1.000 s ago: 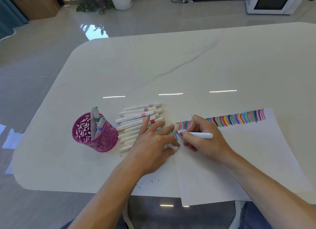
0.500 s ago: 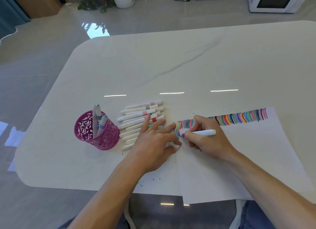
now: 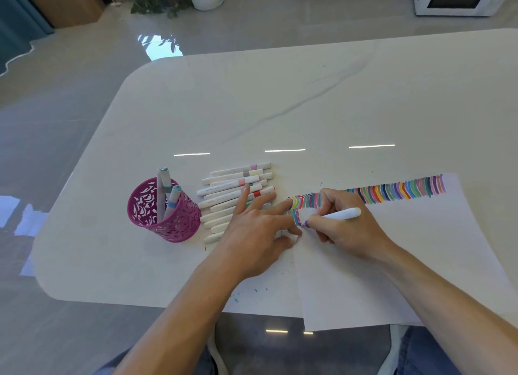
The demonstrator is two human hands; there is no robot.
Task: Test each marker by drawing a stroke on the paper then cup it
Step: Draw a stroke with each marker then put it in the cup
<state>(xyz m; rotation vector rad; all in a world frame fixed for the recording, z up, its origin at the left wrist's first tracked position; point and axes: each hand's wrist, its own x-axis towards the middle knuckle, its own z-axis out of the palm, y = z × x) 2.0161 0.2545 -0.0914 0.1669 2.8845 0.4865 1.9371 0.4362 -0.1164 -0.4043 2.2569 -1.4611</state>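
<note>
right hand [image 3: 347,231] pinches marker [image 3: 342,214], tip at paper [image 3: 392,262] left edge | left hand [image 3: 252,240] flat across edge and loose markers [image 3: 229,184]

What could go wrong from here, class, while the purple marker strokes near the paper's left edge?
The marker tip sits at the left edge of the paper; a stroke could run onto the table, already flecked with ink. The left hand pressing beside the fresh strokes may smear them. The paper overhangs the table's near edge and could slip.

White marker [image 3: 339,214] tip-down on paper [image 3: 364,279]
</note>
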